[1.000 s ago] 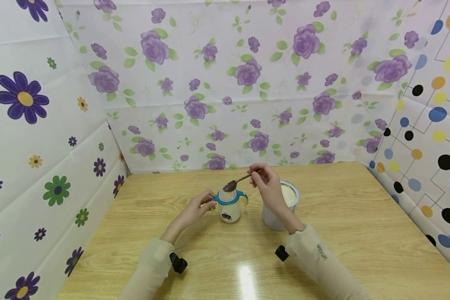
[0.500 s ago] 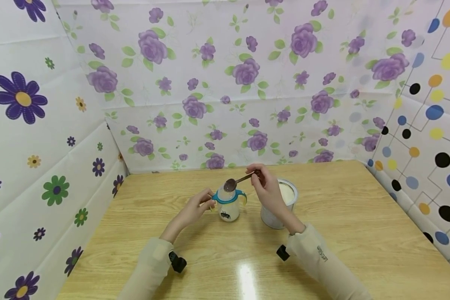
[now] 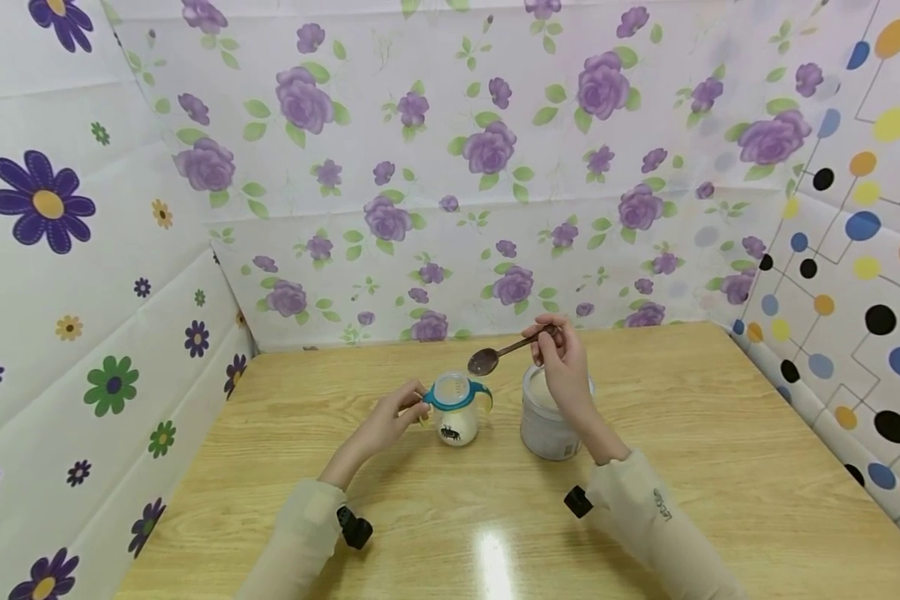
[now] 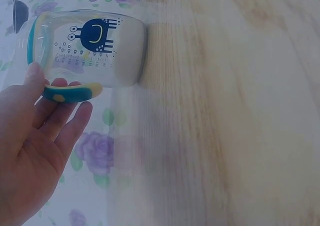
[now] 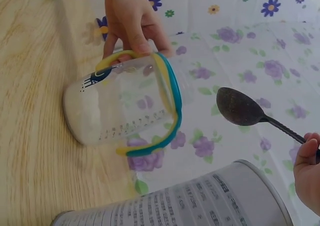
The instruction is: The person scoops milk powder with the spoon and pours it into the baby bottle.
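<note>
A clear baby cup (image 3: 456, 410) (image 4: 95, 48) (image 5: 120, 101) with a teal rim, two handles and white powder at its bottom stands on the wooden table (image 3: 690, 433). My left hand (image 3: 392, 417) (image 4: 35, 141) (image 5: 131, 21) pinches its left handle (image 4: 70, 92). My right hand (image 3: 564, 360) (image 5: 310, 168) pinches the handle of a dark spoon (image 3: 502, 352) (image 5: 246, 109), whose empty bowl hangs in the air between the cup and an open tin (image 3: 546, 417) (image 5: 210, 198) of pale powder.
Flowered and dotted sheets (image 3: 450, 167) wall the table on the left, back and right. A bright glare spot (image 3: 491, 558) lies on the table near me. Bare wood stretches to the right of the tin.
My right hand has lifted the spoon off the cup's mouth and carried it right and up, toward the tin. The left hand and cup stay put.
</note>
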{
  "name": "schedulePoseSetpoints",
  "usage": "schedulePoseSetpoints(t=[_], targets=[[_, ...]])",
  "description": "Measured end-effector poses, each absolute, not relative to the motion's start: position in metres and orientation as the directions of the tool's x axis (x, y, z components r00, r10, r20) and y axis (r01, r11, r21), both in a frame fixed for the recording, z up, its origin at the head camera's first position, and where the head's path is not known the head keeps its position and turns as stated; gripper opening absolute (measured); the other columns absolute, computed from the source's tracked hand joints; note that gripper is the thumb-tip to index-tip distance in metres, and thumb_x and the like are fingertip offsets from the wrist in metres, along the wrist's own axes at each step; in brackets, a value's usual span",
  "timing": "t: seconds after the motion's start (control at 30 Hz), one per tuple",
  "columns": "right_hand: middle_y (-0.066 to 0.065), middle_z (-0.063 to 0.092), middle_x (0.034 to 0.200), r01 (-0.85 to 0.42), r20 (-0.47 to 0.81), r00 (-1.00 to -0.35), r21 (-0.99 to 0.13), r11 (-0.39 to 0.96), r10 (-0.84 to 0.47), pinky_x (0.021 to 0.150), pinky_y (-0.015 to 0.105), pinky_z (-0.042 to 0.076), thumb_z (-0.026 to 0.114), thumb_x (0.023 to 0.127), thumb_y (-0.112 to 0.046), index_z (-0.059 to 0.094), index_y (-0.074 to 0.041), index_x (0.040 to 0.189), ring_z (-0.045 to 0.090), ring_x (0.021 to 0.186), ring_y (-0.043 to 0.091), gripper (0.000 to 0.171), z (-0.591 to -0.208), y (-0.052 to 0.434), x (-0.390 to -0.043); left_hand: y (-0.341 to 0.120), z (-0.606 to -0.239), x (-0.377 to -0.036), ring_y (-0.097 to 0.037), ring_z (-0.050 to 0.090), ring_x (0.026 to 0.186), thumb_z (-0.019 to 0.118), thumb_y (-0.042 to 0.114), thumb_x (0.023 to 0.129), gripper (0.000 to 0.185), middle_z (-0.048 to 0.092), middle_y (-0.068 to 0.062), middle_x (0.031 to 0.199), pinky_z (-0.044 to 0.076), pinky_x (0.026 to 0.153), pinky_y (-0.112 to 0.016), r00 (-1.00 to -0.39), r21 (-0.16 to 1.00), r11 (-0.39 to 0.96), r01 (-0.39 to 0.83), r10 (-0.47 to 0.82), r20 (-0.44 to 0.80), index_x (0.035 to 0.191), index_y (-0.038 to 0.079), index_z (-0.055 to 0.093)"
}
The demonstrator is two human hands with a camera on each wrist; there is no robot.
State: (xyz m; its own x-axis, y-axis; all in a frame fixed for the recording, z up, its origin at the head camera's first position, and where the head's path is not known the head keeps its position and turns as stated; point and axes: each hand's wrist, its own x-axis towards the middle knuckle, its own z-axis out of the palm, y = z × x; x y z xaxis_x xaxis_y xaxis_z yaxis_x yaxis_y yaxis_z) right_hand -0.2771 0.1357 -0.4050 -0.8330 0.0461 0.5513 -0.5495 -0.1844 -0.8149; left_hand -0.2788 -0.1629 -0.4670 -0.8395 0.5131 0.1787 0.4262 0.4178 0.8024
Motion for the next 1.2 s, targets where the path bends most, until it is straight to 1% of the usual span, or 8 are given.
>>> schedulePoseSetpoints(t=[0.1,0.33,0.4,0.57,0.73,0.9,1.07,1.2], targets=[[0.002,0.063,0.096,-0.52,0.516,-0.853,-0.832,-0.194,0.075,0.058,0.019,0.041,0.042,0.103,-0.008,0.049,-0.006,0.118,0.049,0.069,0.006,0.016,-0.404,0.142,-0.278,-0.162,-0.467,-0.279,-0.032,0.065,0.096,0.048,0.017,0.102,0.007,0.066,-0.021,0.095,0.053,0.085,-0.053,-0.841,0.805,0.416,0.423,0.512,0.177,0.108,0.016,0.053],[-0.002,0.064,0.092,-0.472,0.454,-0.881,-0.858,-0.203,0.132,0.057,0.016,0.043,0.04,0.103,-0.006,0.048,0.001,0.123,0.05,0.068,0.006,0.022,-0.402,0.152,-0.278,-0.163,-0.468,-0.279,-0.03,0.065,0.094,0.049,0.016,0.102,0.007,0.066,-0.019,0.094,0.053,0.084,-0.053,-0.84,0.798,0.423,0.429,0.512,0.18,0.107,0.016,0.053],[-0.003,0.064,0.092,-0.46,0.441,-0.887,-0.864,-0.202,0.137,0.056,0.015,0.042,0.04,0.103,-0.007,0.048,0.0,0.122,0.05,0.067,0.006,0.022,-0.401,0.153,-0.278,-0.163,-0.468,-0.279,-0.03,0.065,0.095,0.048,0.017,0.102,0.007,0.066,-0.019,0.095,0.053,0.085,-0.053,-0.841,0.8,0.423,0.426,0.511,0.178,0.108,0.016,0.053],[-0.003,0.065,0.088,-0.432,0.403,-0.9,-0.872,-0.228,0.166,0.054,0.015,0.041,0.04,0.103,-0.008,0.052,-0.001,0.12,0.049,0.064,0.005,0.021,-0.398,0.155,-0.279,-0.163,-0.468,-0.279,-0.035,0.065,0.097,0.048,0.018,0.102,0.008,0.066,-0.022,0.097,0.054,0.086,-0.051,-0.84,0.803,0.416,0.426,0.511,0.181,0.108,0.016,0.053],[-0.002,0.065,0.085,-0.405,0.366,-0.911,-0.881,-0.242,0.19,0.05,0.013,0.038,0.038,0.102,-0.005,0.054,-0.005,0.116,0.048,0.06,0.004,0.021,-0.396,0.157,-0.28,-0.164,-0.468,-0.28,-0.036,0.065,0.097,0.049,0.018,0.102,0.008,0.066,-0.023,0.097,0.053,0.085,-0.051,-0.838,0.801,0.416,0.431,0.513,0.185,0.108,0.016,0.053],[-0.001,0.064,0.082,-0.399,0.349,-0.91,-0.884,-0.241,0.225,0.049,0.014,0.037,0.037,0.103,-0.007,0.055,0.0,0.116,0.046,0.057,0.005,0.023,-0.395,0.16,-0.281,-0.164,-0.469,-0.28,-0.033,0.066,0.095,0.049,0.018,0.102,0.008,0.066,-0.021,0.095,0.053,0.085,-0.054,-0.841,0.802,0.418,0.427,0.51,0.182,0.108,0.017,0.054],[-0.003,0.064,0.077,-0.425,0.358,-0.891,-0.874,-0.237,0.279,0.048,0.016,0.035,0.041,0.105,-0.014,0.058,-0.001,0.108,0.045,0.054,0.005,0.023,-0.394,0.163,-0.282,-0.163,-0.469,-0.28,-0.033,0.065,0.096,0.049,0.019,0.102,0.008,0.066,-0.02,0.095,0.053,0.085,-0.051,-0.844,0.8,0.424,0.425,0.505,0.181,0.108,0.017,0.054],[-0.004,0.063,0.074,-0.461,0.387,-0.87,-0.858,-0.225,0.306,0.047,0.015,0.033,0.043,0.104,-0.018,0.059,0.001,0.106,0.044,0.052,0.004,0.025,-0.392,0.166,-0.282,-0.16,-0.461,-0.274,-0.04,0.064,0.098,0.048,0.015,0.102,0.011,0.064,-0.026,0.097,0.05,0.087,-0.057,-0.848,0.815,0.413,0.408,0.501,0.17,0.11,0.01,0.054]])
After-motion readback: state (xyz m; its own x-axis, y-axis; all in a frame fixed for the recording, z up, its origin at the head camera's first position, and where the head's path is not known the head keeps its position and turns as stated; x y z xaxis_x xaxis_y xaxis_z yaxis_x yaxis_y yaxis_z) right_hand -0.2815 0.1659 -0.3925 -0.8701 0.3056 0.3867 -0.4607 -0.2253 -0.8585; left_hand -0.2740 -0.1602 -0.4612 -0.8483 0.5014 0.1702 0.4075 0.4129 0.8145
